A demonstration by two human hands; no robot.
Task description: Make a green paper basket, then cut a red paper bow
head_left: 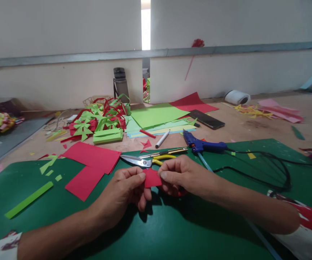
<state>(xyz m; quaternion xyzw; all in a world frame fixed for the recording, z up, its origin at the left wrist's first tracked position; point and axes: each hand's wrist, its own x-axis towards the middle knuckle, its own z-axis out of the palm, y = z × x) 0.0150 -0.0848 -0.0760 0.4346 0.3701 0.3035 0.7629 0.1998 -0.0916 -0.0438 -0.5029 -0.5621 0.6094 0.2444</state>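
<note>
A small piece of red paper [152, 179] is held up between my two hands over the green mat. My left hand [130, 186] pinches its left edge between thumb and fingers. The right edge sits in the pinch of my right hand [179, 175]. Just behind the paper lie scissors [146, 162] with yellow handles, partly hidden by my right hand. A box cutter [169, 152] rests beyond the scissors. To the left, larger red paper pieces [91, 159] overlap on the mat.
A blue glue gun [204, 144] with a black cord lies at right. Green paper sheets [158, 115], a marker [162, 138] and a phone [207, 119] are behind. Folded red and green paper crafts [99, 121] pile up at back left, near a bottle [121, 85]. A green strip [28, 200] lies left.
</note>
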